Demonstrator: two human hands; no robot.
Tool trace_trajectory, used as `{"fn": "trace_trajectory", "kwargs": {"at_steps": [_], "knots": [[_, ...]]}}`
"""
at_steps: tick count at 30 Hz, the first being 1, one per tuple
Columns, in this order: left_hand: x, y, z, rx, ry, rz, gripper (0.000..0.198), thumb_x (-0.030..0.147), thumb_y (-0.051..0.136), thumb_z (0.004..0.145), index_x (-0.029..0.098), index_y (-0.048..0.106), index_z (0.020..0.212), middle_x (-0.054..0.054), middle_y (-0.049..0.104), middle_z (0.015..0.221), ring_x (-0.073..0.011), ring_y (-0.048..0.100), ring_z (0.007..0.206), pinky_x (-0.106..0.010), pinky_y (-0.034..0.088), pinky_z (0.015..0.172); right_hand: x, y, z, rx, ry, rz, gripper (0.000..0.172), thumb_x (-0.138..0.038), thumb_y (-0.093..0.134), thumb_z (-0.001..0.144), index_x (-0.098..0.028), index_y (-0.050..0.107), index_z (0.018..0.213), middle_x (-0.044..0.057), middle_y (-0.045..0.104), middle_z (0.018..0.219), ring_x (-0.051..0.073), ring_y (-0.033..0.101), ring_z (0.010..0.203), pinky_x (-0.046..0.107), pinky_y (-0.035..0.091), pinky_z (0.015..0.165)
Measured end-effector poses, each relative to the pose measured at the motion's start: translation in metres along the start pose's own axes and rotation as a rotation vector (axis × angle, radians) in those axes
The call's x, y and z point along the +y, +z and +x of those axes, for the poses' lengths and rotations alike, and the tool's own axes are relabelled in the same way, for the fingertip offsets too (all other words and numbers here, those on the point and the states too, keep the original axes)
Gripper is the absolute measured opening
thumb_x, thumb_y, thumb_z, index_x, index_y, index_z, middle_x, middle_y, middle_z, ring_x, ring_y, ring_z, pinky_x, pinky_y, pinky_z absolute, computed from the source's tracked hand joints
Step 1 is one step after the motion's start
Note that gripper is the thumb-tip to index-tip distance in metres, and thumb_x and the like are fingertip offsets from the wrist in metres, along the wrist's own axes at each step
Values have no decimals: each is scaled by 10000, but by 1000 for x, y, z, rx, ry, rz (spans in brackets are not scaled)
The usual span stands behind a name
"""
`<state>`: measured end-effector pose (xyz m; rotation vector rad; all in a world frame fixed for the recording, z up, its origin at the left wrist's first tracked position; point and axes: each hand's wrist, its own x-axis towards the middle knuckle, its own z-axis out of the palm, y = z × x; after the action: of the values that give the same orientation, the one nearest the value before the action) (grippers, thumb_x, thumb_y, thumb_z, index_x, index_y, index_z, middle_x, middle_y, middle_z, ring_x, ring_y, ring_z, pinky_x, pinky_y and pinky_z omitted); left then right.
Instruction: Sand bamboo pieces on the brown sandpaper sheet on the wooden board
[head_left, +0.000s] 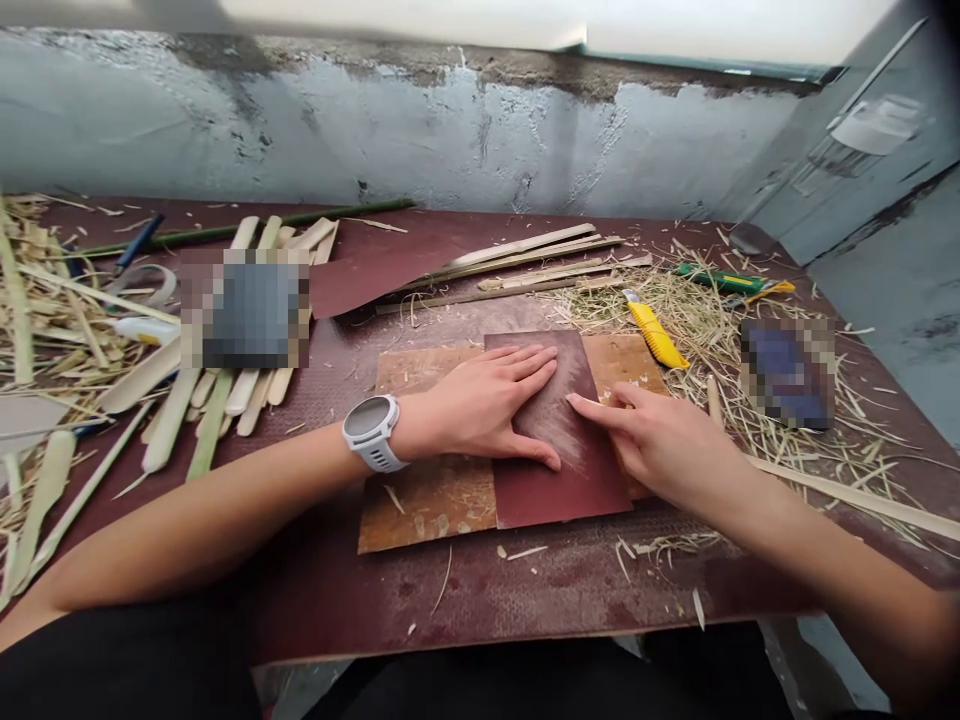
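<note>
At the far left of the dark red worktable [525, 590] lies a heap of pale bamboo slats [172, 410] and splinters, some flat and rounded at the ends, with a thin green stalk [247, 229] running behind them. The person's left hand [487, 405], a white watch [373, 432] on its wrist, lies flat and palm down on a sheet of reddish-brown sandpaper [562, 470], fingers stretched out and close together, thumb spread along the sheet. The sandpaper is a rectangle, dull maroon, with a pale dusty streak worn across its middle; it rests on a scuffed brown board [427, 500] in the middle of the table, near the front edge. The right hand [660, 440] lies on the sheet's right edge, its forefinger pointing left and pressing the paper, the other fingers loosely curled; what lies under them cannot be told. Behind, long split strips [525, 262] lie slantwise. To the right, a yellow utility knife [656, 335] rests among straw-like shavings [750, 400].
</note>
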<state>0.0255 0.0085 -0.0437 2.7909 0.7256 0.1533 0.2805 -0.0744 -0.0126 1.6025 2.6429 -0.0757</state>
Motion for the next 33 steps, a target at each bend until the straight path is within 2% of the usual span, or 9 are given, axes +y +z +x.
{"fn": "trace_trajectory", "kwargs": {"at_steps": [5, 10, 13, 20, 29, 33], "knots": [[1, -2, 1, -8, -21, 14, 1248, 975, 488, 817, 59, 334, 1651, -188, 280, 1720, -334, 292, 1616, -418, 211, 1350, -4, 1, 20, 32, 61, 10, 505, -182, 502, 1023, -327, 653, 1483, 72, 706, 1082, 172, 635, 775, 295, 373, 649], [1, -3, 1, -9, -13, 9, 1243, 983, 473, 813, 66, 353, 1644, -186, 275, 1721, -326, 298, 1615, -418, 218, 1348, 1, -13, -1, -31, -21, 55, 499, -127, 529, 979, -322, 718, 1398, 49, 724, 987, 174, 653, 793, 287, 383, 666], [1, -4, 1, -9, -11, 2, 1233, 975, 490, 816, 71, 355, 1643, -185, 268, 1722, -325, 290, 1618, -416, 216, 1347, 3, -14, -5, -31, -26, 25, 522, -120, 530, 971, -325, 702, 1420, 45, 718, 978, 178, 658, 785, 297, 372, 649], [1, -4, 2, 6, -3, -22, 1235, 982, 485, 809, 90, 349, 1651, -173, 316, 1710, -310, 314, 1611, -412, 228, 1346, -10, -2, 25, 14, 45, -107, 520, -211, 470, 1039, -355, 600, 1522, 77, 712, 1108, 190, 634, 720, 320, 309, 590], [1, -7, 2, -5, 0, -46, 1226, 969, 520, 806, 83, 370, 1640, -174, 305, 1715, -310, 293, 1619, -408, 213, 1352, -6, -15, -9, -51, -6, -32, 524, -139, 507, 980, -343, 686, 1428, 43, 717, 1020, 162, 639, 738, 294, 342, 611], [1, -6, 3, 13, 6, -69, 1217, 958, 537, 809, 86, 367, 1641, -181, 324, 1705, -309, 308, 1613, -416, 228, 1350, -9, -5, 14, -5, 44, -46, 538, -164, 491, 1002, -324, 634, 1495, 74, 730, 1112, 182, 656, 756, 306, 372, 618]]}}
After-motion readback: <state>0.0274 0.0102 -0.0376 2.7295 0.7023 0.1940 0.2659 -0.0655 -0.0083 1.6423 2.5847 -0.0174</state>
